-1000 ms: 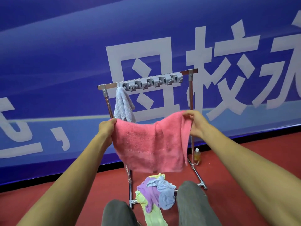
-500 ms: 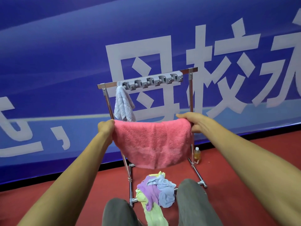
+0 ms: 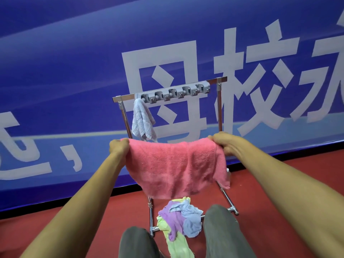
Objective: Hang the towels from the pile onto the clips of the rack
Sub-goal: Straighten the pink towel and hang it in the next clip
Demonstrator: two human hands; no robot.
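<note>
Head-cam view, looking fwd & down. A person's left hand (image 3: 118, 147) & right hand (image 3: 226, 144) each grip a top corner of a pink towel (image 3: 176, 168), fingers curled round the cloth. They hold it stretched wide in the air, in front of a metal rack (image 3: 219, 108). The towel sags in the middle, & its right edge hangs lower in a loose flap. It sits well below the clips & hides the lower part of both rack posts.

Above it, a grey clip strip (image 3: 175, 93) runs along the rack's top bar w/ a row of clips. A pale lavender towel (image 3: 142, 121) hangs from the leftmost clip, its tip just behind the pink towel's top edge.

Below, the pile (image 3: 182, 218) of towels (yellow-green, purple, light blue) lies on the floor at the rack's base bar. It sits btwn the person's knees (image 3: 221, 231), in dark grey trousers, at the bottom of the frame.

The floor (image 3: 279, 183) is red & smooth. Behind the rack, a big blue banner (image 3: 74, 71) w/ large white characters fills the bg, w/ a black strip along its foot.
</note>
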